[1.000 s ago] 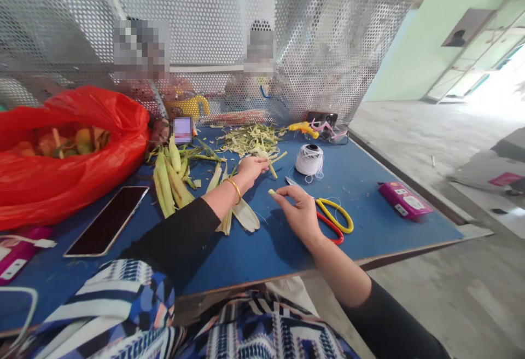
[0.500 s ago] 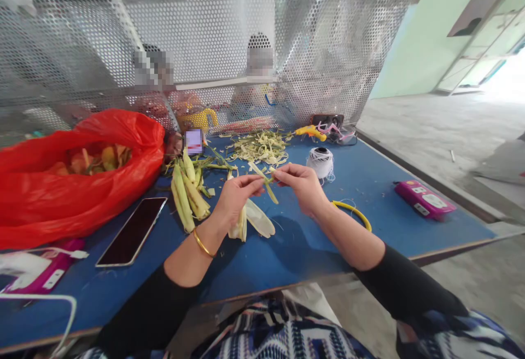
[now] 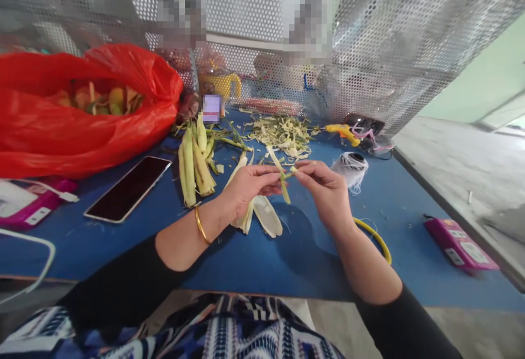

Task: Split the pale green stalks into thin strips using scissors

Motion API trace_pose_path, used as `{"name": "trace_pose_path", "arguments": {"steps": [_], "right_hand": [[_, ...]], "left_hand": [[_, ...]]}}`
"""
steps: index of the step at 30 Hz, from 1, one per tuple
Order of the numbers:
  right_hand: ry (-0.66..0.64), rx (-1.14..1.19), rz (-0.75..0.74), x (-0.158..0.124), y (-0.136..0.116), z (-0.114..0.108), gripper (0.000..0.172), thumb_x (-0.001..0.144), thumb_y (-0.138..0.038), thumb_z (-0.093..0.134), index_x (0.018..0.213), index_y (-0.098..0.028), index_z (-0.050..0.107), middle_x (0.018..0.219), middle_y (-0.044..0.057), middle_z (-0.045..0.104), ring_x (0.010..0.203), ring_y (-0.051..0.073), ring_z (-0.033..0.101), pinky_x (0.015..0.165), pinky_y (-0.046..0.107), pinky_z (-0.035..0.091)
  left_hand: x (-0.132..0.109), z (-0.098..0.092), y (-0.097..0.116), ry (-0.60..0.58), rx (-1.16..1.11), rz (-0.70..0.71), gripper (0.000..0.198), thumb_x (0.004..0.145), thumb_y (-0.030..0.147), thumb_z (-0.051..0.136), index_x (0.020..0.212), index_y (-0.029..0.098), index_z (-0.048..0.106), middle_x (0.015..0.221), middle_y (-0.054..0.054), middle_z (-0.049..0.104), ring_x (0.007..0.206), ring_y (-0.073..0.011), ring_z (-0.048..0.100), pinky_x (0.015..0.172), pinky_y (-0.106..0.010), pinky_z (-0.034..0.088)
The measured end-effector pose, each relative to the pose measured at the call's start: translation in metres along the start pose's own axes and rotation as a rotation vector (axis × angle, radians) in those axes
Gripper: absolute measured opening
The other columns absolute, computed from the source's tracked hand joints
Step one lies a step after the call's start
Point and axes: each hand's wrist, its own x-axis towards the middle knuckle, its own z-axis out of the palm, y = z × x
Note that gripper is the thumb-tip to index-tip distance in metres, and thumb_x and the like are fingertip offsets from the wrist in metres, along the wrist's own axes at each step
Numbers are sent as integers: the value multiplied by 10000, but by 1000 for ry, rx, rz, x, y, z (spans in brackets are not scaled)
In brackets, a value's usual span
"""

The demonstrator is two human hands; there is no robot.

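Between my two hands, above the blue table, is a folded strip of corn husk (image 3: 284, 188). The fingers of my left hand (image 3: 250, 188) pinch its crossing part. My right hand (image 3: 324, 186) grips a short end of the same strip between thumb and fingertips. Beneath the hands lie a broad pale husk leaf (image 3: 268, 219) and a husk bundle (image 3: 246, 219), partly hidden by my left hand. Whole corn husks (image 3: 192, 170) lie to the left. Behind the hands spreads a heap of shredded husk pieces (image 3: 283, 134).
A red plastic bag (image 3: 94, 134) and a phone (image 3: 129, 189) are at left. On the right are a spool of white thread (image 3: 351, 168), a yellow glue gun (image 3: 343, 132), a yellow ring (image 3: 379, 241) and a magenta box (image 3: 459, 244). Perforated metal panels (image 3: 246, 14) stand behind, with people beyond.
The head view has tilted down and shifted left, so the table sits higher in the picture. Both hands still hold the husk strip, and its crossing part has turned slightly.
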Motion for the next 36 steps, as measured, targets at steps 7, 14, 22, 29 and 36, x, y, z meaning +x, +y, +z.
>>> {"name": "trace_pose_path", "arguments": {"steps": [7, 14, 22, 29, 36], "right_hand": [[-58, -504, -354, 1, -10, -14, 178, 891, -255, 567, 788, -268, 712, 1081, 69, 663, 1226, 296, 529, 1030, 519, 402], [-252, -481, -273, 1, 1, -9, 155, 877, -276, 599, 740, -241, 662, 974, 67, 670, 1110, 267, 576, 986, 474, 411], [-301, -432, -215, 1, 1, -9, 134, 839, -253, 631, 708, -233, 648, 960, 52, 674, 1051, 245, 590, 952, 448, 412], [-266, -395, -137, -2, 1, -6, 171, 829, -239, 608, 659, -223, 588, 921, 54, 663, 1024, 240, 600, 940, 452, 412], [-274, -352, -72, -1, 1, -5, 176, 812, -232, 604, 643, -218, 557, 910, 51, 661, 972, 235, 600, 930, 452, 406]], "left_hand": [[4, -1, -3, 24, 38, 44, 55, 706, 146, 789, 729, 132, 741, 644, -53, 718, 567, -146, 671, 684, -296, 538], [0, 4, -5, 1, 99, 63, 45, 712, 91, 738, 728, 129, 755, 651, -43, 716, 558, -134, 649, 700, -308, 559], [-3, 7, -4, 2, 115, 78, 130, 728, 43, 671, 714, 143, 753, 670, -38, 721, 581, -143, 663, 728, -321, 567], [-4, 11, -2, 17, 120, 74, 163, 712, 20, 651, 674, 149, 742, 630, -24, 708, 567, -142, 661, 706, -307, 567], [-5, 6, -2, -41, 174, 72, 137, 729, 122, 653, 796, 139, 772, 692, -34, 732, 647, -158, 684, 772, -334, 565]]}}
